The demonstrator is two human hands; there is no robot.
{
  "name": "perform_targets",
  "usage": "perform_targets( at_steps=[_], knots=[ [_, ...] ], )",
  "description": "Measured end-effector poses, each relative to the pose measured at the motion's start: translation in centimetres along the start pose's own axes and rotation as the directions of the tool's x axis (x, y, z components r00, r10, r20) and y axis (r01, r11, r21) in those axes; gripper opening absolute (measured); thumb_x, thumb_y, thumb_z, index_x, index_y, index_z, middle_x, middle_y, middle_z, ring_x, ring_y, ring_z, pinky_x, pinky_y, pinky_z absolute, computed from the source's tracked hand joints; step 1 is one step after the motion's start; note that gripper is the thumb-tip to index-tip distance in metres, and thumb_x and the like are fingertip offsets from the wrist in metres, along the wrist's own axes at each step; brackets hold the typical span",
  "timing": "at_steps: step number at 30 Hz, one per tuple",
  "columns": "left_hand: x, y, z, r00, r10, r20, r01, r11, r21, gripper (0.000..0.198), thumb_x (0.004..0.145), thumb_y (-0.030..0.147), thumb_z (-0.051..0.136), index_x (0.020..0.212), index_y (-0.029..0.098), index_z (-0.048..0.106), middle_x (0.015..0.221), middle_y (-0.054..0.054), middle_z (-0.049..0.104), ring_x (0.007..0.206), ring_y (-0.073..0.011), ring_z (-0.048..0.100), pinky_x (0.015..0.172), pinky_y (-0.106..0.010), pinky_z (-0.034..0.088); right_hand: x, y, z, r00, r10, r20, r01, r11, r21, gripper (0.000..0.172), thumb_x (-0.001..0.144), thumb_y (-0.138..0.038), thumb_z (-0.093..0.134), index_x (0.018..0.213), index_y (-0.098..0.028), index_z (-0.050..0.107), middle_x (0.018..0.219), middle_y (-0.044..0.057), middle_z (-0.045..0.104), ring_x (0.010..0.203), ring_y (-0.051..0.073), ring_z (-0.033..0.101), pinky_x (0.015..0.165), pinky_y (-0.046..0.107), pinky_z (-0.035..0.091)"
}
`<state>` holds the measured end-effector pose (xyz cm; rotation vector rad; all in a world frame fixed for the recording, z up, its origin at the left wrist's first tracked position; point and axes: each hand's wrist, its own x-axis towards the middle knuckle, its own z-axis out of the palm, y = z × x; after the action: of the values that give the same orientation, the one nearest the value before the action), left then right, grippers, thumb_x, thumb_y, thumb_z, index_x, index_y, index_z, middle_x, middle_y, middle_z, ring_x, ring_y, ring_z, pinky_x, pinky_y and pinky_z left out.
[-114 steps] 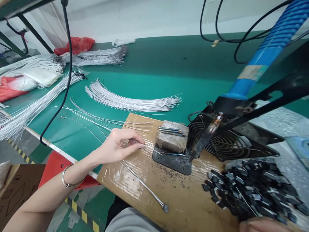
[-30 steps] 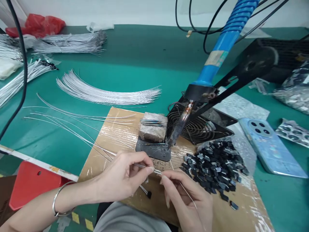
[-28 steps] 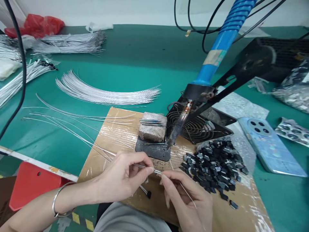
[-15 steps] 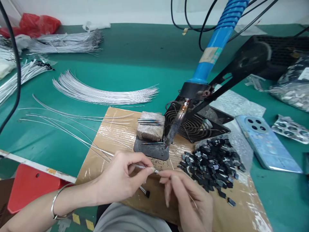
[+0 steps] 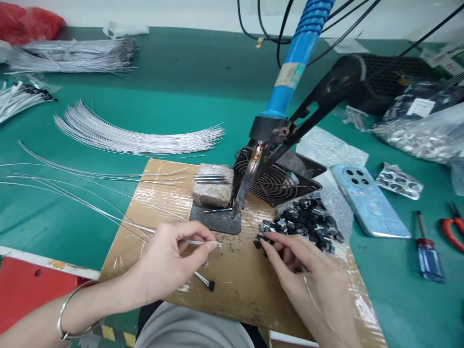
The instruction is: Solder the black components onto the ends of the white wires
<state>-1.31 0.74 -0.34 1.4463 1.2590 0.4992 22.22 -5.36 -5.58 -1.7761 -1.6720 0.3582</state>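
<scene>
Between thumb and forefinger, my left hand (image 5: 181,253) pinches thin white wires (image 5: 145,229), their ends poking out past the fingertips. A wire with a small black end piece (image 5: 210,285) shows just below that hand. My right hand (image 5: 308,275) is at the left edge of a pile of small black pieces (image 5: 308,220). Its thumb and forefinger close on one small black piece (image 5: 258,241). Above the board leans a soldering iron (image 5: 250,179) with a blue handle, its tip over a dark plate (image 5: 217,222) beside a wrapped block (image 5: 213,193) bearing thin metal rods.
A brown board (image 5: 232,304) lies on the green table. Behind are a fan (image 5: 275,181) and a fanned wire bundle (image 5: 141,137). To the right lie a phone (image 5: 369,200), a screwdriver (image 5: 428,251) and red-handled pliers (image 5: 451,232).
My right hand has left the wire ends near my left fingertips and moved right to the black pieces. My left hand still holds the wires. The view has shifted rightward.
</scene>
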Motion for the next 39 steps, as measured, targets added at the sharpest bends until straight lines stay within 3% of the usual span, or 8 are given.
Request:
perform_targets(
  at_steps=[4, 12, 16, 18, 21, 28, 35, 39],
  knots=[
    [0.0, 0.2, 0.0, 1.000, -0.018, -0.002, 0.018, 1.000, -0.001, 0.016, 0.086, 0.025, 0.066, 0.082, 0.014, 0.075, 0.071, -0.002, 0.071, 0.060, -0.0110, 0.056, 0.053, -0.021, 0.041, 0.6, 0.5, 0.5, 0.994, -0.090, 0.054, 0.096, 0.989, -0.116, 0.017, 0.098, -0.030, 0.059, 0.098, -0.020, 0.072, 0.074, 0.001, 0.060, 0.061, 0.015, 0.056, 0.059, 0.029, 0.047],
    [0.0, 0.2, -0.1, 1.000, -0.015, -0.002, 0.015, 0.999, -0.038, 0.014, 0.087, 0.024, 0.065, 0.082, 0.013, 0.073, 0.066, 0.000, 0.066, 0.056, -0.0085, 0.049, 0.050, -0.020, 0.035, 0.9, 0.3, 0.8, 0.984, -0.175, 0.019, 0.176, 0.974, -0.144, 0.018, 0.100, -0.028, 0.056, 0.097, -0.017, 0.070, 0.080, 0.005, 0.067, 0.072, 0.019, 0.065, 0.071, 0.033, 0.050],
    [0.2, 0.4, 0.0, 1.000, -0.011, -0.018, 0.010, 0.999, -0.036, 0.015, 0.088, 0.023, 0.065, 0.079, 0.013, 0.073, 0.065, 0.001, 0.066, 0.054, -0.0080, 0.048, 0.050, -0.020, 0.036, 0.1, -0.2, 0.9, 0.997, 0.074, -0.023, -0.072, 0.994, 0.085, 0.020, 0.097, -0.037, 0.062, 0.098, -0.019, 0.071, 0.072, 0.002, 0.073, 0.052, 0.015, 0.066, 0.055, 0.029, 0.057],
    [0.2, 0.6, 0.0, 1.000, -0.009, -0.025, 0.008, 0.999, -0.041, 0.015, 0.087, 0.023, 0.066, 0.078, 0.013, 0.073, 0.066, 0.000, 0.068, 0.057, -0.0089, 0.051, 0.052, -0.020, 0.039, -0.3, -0.8, 0.8, 0.970, 0.242, 0.037, -0.241, 0.919, 0.312, 0.021, 0.094, -0.039, 0.066, 0.100, -0.020, 0.071, 0.071, 0.002, 0.076, 0.052, 0.016, 0.070, 0.051, 0.025, 0.061],
    [0.2, 0.6, 0.0, 1.000, -0.013, -0.027, 0.013, 1.000, -0.029, 0.015, 0.087, 0.023, 0.066, 0.079, 0.014, 0.075, 0.071, -0.001, 0.072, 0.062, -0.0109, 0.057, 0.057, -0.021, 0.043, -0.6, -1.8, 0.7, 0.918, 0.383, 0.100, -0.377, 0.767, 0.520, 0.020, 0.088, -0.037, 0.074, 0.097, -0.019, 0.074, 0.072, 0.005, 0.078, 0.057, 0.017, 0.075, 0.055, 0.022, 0.065],
    [0.2, 0.2, 0.1, 0.999, -0.018, -0.041, 0.018, 1.000, -0.012, 0.016, 0.089, 0.026, 0.065, 0.082, 0.015, 0.075, 0.074, -0.002, 0.072, 0.067, -0.0129, 0.060, 0.060, -0.023, 0.045, -0.5, -3.5, 0.6, 0.890, 0.437, 0.128, -0.406, 0.635, 0.657, 0.012, 0.080, -0.031, 0.081, 0.085, -0.021, 0.077, 0.067, 0.003, 0.076, 0.053, 0.017, 0.073, 0.053, 0.022, 0.065],
    [0.5, 0.5, 0.0, 0.998, -0.015, -0.055, 0.014, 1.000, -0.012, 0.015, 0.087, 0.026, 0.066, 0.081, 0.014, 0.075, 0.072, -0.002, 0.071, 0.065, -0.0130, 0.058, 0.060, -0.024, 0.045, -0.8, -5.0, 1.0, 0.807, 0.544, 0.229, -0.520, 0.470, 0.713, 0.016, 0.078, -0.036, 0.082, 0.081, -0.021, 0.076, 0.061, 0.000, 0.068, 0.046, 0.011, 0.062, 0.047, 0.019, 0.056],
    [0.5, 0.7, -0.1, 0.998, 0.001, -0.063, -0.001, 1.000, -0.008, 0.015, 0.087, 0.024, 0.066, 0.080, 0.015, 0.075, 0.074, -0.002, 0.072, 0.068, -0.0137, 0.060, 0.062, -0.024, 0.045, -1.1, -4.7, 1.3, 0.833, 0.495, 0.246, -0.491, 0.459, 0.740, 0.012, 0.079, -0.033, 0.081, 0.083, -0.022, 0.078, 0.059, 0.000, 0.069, 0.047, 0.012, 0.064, 0.049, 0.018, 0.056]
  ],
)
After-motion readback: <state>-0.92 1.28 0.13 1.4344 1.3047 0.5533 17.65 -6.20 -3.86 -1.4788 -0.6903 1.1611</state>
